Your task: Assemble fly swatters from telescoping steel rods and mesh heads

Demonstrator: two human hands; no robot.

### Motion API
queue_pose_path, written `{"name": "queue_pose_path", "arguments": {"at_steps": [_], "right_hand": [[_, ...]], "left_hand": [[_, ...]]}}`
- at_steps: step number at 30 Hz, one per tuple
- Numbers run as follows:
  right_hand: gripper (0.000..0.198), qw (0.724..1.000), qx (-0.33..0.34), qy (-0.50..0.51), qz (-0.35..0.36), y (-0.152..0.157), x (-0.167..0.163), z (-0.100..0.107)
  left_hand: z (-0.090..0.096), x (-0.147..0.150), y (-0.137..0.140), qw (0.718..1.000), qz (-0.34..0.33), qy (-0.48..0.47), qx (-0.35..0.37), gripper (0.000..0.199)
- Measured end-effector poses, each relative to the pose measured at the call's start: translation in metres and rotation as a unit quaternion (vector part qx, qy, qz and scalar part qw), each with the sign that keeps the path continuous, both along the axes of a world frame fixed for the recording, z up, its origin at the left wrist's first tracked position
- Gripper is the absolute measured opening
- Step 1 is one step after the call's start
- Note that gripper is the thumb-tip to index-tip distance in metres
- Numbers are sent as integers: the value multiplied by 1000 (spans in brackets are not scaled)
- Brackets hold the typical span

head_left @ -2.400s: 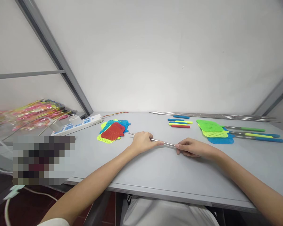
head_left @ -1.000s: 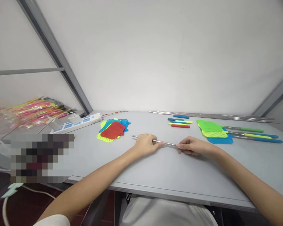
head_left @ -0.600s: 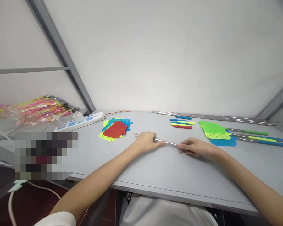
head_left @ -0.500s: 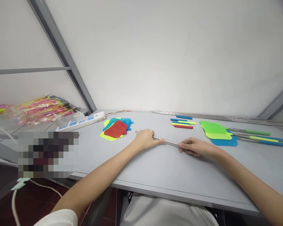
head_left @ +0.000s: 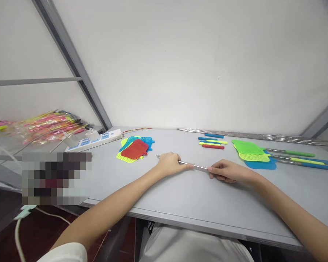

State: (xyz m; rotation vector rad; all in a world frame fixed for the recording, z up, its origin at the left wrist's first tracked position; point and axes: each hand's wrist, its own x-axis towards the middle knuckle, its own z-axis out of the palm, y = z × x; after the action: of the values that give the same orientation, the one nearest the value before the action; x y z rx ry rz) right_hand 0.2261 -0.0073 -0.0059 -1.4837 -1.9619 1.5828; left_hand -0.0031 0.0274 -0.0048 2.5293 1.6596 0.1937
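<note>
A thin metal rod (head_left: 200, 167) lies slantwise between my two hands, low over the table. My left hand (head_left: 169, 164) is closed around it near its left end, the thumb stretched along it and a short tip poking out beyond the fingers. My right hand (head_left: 222, 171) pinches the rod's right end between thumb and fingers. Left of my left hand lies a pile of fly swatter heads, with a red head (head_left: 134, 149) on top of yellow and blue ones. Several coloured handle grips (head_left: 213, 146) lie behind the hands.
Several fly swatters with handles, a green one (head_left: 247, 147) uppermost, lie on the right of the grey table (head_left: 180, 196). Long metal rods (head_left: 251, 137) run along the wall. A white power strip (head_left: 98, 141) and bagged colourful items (head_left: 51, 125) are at the left.
My left hand has shifted slightly toward me and to the right along with the rod. My right hand keeps its pinch, nearly in place.
</note>
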Motion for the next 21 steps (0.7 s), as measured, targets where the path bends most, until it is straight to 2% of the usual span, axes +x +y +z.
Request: {"name": "queue_pose_path", "arguments": {"at_steps": [10, 21], "right_hand": [[48, 1000, 18, -16, 20, 2, 6, 2], [49, 999, 30, -27, 15, 3, 8, 0]], "left_hand": [[-6, 3, -7, 1000, -18, 7, 21, 71], [-8, 5, -14, 998, -43, 22, 25, 60]]}}
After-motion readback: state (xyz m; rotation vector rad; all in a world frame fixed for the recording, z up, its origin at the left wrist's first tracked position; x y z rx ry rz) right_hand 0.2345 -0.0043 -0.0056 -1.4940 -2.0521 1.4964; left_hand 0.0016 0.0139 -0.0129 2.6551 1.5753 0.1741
